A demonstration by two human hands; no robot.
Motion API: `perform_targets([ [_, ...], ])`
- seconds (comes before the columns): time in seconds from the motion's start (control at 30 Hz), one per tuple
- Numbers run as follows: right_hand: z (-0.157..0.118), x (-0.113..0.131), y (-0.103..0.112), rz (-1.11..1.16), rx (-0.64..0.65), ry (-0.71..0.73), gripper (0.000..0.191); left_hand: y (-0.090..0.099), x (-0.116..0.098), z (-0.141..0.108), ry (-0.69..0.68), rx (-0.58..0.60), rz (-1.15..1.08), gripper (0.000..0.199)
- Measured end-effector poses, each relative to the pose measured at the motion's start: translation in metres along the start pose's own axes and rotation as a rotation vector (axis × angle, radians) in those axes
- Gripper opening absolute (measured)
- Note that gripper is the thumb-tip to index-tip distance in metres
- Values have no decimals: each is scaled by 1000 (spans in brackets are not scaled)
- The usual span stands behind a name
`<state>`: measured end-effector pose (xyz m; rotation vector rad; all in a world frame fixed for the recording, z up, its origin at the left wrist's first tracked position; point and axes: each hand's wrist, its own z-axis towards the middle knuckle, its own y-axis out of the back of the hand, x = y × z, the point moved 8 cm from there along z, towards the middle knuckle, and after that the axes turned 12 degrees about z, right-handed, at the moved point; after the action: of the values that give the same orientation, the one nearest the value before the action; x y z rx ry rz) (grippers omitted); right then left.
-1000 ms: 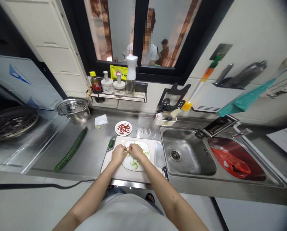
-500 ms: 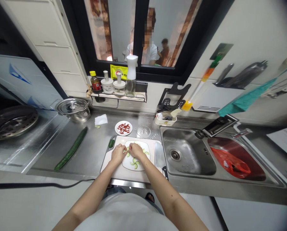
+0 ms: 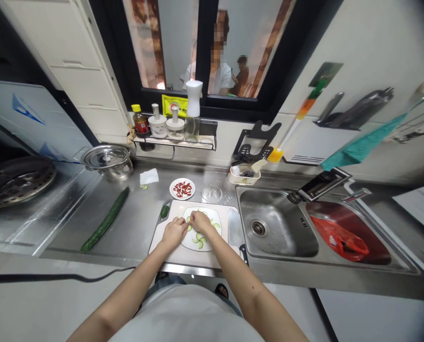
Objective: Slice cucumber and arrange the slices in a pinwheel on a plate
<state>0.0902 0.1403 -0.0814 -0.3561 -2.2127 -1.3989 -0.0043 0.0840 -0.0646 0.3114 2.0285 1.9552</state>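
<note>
On a white square plate (image 3: 187, 243), thin green-edged cucumber slices (image 3: 199, 241) lie in a curved pattern, with others around the rim. My left hand (image 3: 175, 232) rests at the plate's left edge, its fingers closed at a cucumber slice (image 3: 189, 227). Right beside it, over the plate's upper part, my right hand (image 3: 201, 222) is curled in a pinch; its fingertips are partly hidden, and I cannot make out what is in them. Under the plate is a pale cutting board (image 3: 158, 241). A cucumber end piece (image 3: 164, 211) lies at its top left corner, and a knife (image 3: 234, 225) along its right side.
A whole cucumber (image 3: 107, 223) lies on the steel counter to the left. Behind the board stands a small plate of red pieces (image 3: 182, 189). A lidded pot (image 3: 108, 161) is farther left. The sink (image 3: 279, 228) is on the right, with a red bag (image 3: 343, 240) in its second basin.
My left hand has shifted slightly down, its fingertips a little lower at the plate's left edge. My right hand stays nearly where it was, still curled.
</note>
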Motion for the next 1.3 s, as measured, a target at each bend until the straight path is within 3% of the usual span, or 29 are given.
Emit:
perform_targets([
  [0.43, -4, 3, 5, -3, -24, 15, 19, 2, -3, 1, -66, -33, 41, 24],
  [0.73, -24, -2, 11, -35, -73, 54, 21, 6, 18, -2, 127, -151, -92, 22],
  [1.3, -31, -1, 3, -53, -86, 53, 18, 3, 17, 4, 135, -117, -104, 21],
])
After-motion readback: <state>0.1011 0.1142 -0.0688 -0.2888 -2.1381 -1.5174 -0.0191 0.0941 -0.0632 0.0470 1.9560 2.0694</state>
